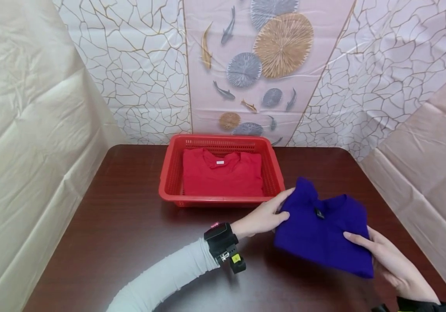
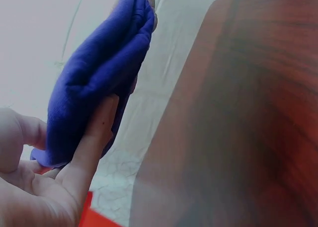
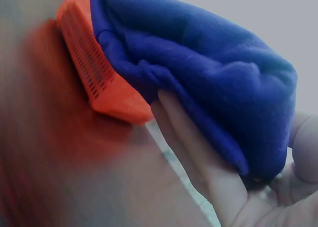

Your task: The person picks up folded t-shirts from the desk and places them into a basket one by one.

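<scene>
A folded blue-purple shirt (image 1: 320, 234) with a dark neck label is held above the table, right of the basket, tilted down toward its right side. My left hand (image 1: 263, 216) grips its left edge, thumb on top and fingers beneath. On the right edge, my right hand (image 1: 390, 255) grips the shirt the same way. Both wrist views show fingers under the folded layers of the shirt (image 2: 94, 73). A folded red shirt (image 1: 223, 180) with a white neck label lies inside the red plastic basket (image 1: 164, 180).
The basket stands at the back middle of the dark brown table (image 1: 129, 234), close to the left hand. A patterned cloth (image 1: 145, 73) hangs behind the table, and pale cloth (image 1: 433, 143) lines the sides.
</scene>
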Demonstrator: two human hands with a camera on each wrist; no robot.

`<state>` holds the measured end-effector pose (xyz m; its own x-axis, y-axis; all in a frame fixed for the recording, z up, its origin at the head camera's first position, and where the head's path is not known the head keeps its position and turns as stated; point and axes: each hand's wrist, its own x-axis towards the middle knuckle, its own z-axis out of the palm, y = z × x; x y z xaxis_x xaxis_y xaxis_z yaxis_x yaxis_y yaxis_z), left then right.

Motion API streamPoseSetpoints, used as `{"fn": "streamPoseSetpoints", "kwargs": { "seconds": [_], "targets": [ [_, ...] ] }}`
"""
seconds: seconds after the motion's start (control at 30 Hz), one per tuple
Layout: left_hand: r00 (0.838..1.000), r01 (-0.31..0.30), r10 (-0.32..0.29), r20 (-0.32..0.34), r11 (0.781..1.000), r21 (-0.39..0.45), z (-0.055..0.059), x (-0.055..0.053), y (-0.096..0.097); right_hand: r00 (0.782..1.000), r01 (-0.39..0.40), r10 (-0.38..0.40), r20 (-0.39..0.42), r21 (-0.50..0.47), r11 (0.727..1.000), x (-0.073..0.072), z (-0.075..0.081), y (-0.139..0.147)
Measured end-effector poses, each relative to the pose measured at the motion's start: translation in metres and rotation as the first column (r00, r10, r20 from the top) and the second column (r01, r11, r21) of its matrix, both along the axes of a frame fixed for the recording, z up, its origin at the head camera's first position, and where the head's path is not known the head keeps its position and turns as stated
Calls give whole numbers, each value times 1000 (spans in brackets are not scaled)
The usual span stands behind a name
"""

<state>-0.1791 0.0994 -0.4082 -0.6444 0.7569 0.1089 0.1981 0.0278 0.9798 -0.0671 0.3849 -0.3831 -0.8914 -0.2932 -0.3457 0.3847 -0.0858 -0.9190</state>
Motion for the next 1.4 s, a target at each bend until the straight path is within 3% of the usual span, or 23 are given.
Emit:
{"fn": "streamPoseSetpoints", "kwargs": {
  "seconds": [0.23,0.37,0.8,1.03,1.27,1.4],
  "targets": [
    [997,-67,68,-30,998,21,20,-12,-17,1000,5,-3,-28,95,995,-23,19,-17],
    [993,-106,107,-43,994,26,21,-23,-27,998,-9,14,-58,93,996,-36,27,-29],
    [973,-214,207,101,974,68,31,-49,-71,995,-12,25,-98,134,991,-83,41,-72],
    [943,-291,276,185,955,57,30,-65,-97,997,-6,14,-81,102,995,-113,43,-99],
    [890,-447,440,118,894,37,27,-79,-117,994,-36,44,-96,83,996,-143,40,-124],
    [862,-501,497,97,865,21,24,-88,-127,993,-47,58,-107,99,994,-160,36,-137]
  ]
}}
